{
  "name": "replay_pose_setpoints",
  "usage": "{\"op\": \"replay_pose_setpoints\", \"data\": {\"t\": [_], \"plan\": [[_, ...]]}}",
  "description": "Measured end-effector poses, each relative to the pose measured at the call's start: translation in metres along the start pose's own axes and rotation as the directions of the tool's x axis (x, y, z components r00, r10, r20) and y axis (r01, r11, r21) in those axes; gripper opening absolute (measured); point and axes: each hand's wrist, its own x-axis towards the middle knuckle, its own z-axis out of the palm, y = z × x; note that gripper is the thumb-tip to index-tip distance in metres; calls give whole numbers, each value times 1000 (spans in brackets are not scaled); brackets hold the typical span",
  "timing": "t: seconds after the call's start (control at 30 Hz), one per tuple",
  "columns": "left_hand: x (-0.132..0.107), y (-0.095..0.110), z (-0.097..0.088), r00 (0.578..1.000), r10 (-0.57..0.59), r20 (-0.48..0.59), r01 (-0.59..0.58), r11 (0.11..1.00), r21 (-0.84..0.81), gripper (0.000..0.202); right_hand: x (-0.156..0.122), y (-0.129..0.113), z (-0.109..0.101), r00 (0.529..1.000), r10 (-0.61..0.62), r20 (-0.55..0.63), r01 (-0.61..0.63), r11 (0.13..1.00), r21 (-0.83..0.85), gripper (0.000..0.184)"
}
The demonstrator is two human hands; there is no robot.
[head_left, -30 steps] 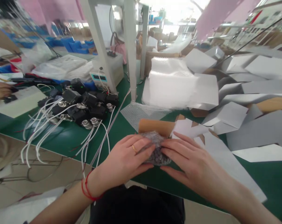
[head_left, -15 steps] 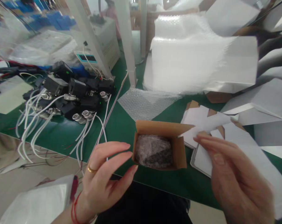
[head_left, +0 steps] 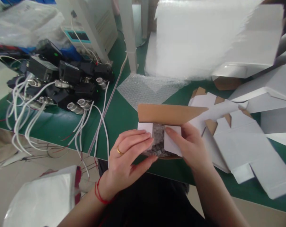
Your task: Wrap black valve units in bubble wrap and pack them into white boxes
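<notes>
A small cardboard box [head_left: 169, 114] stands at the table's front edge, its long brown lid raised at the back. Inside it lies a dark item in bubble wrap [head_left: 158, 136], visible between two white side flaps folded inward. My left hand [head_left: 130, 154] grips the box from the left, fingers over the left flap [head_left: 145, 127] and thumb at the front edge. On the other side, my right hand [head_left: 193, 145] has its thumb on the right flap [head_left: 172, 142]; its other fingers are behind the box's right side and partly hidden.
Flat white cartons [head_left: 242, 138] lie to the right. A bubble wrap sheet [head_left: 143, 91] is behind the box, with a white stack of foam-like sheets [head_left: 192, 41] beyond. Several black devices [head_left: 69, 72] with white cables are piled at left. A metal post [head_left: 128, 37] rises at the back.
Both hands have come in from the sides onto the box. The two side flaps are now folded in over the wrapped item. The view has shifted slightly.
</notes>
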Motion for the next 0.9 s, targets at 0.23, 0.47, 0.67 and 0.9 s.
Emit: {"op": "replay_pose_setpoints", "data": {"t": [0.23, 0.47, 0.67, 0.9], "plan": [[-9, -11, 12, 998, 57, 29, -59, 995, 85, 17, -7, -39, -11, 844, -426, 325, 497, 849, -177, 34], [3, 2, -18, 998, -70, 3, 70, 995, -77, 21, -25, -45, -28, 736, -374, 564, 643, 645, -412, 26], [33, -6, -40, 968, 12, 249, -13, 1000, 1, 33, -22, -37, -25, 764, -365, 532, 638, 549, -540, 34], [33, -11, -28, 865, 61, 499, -8, 994, -107, 75, -22, -33, -29, 752, -378, 540, 652, 547, -525, 60]]}}
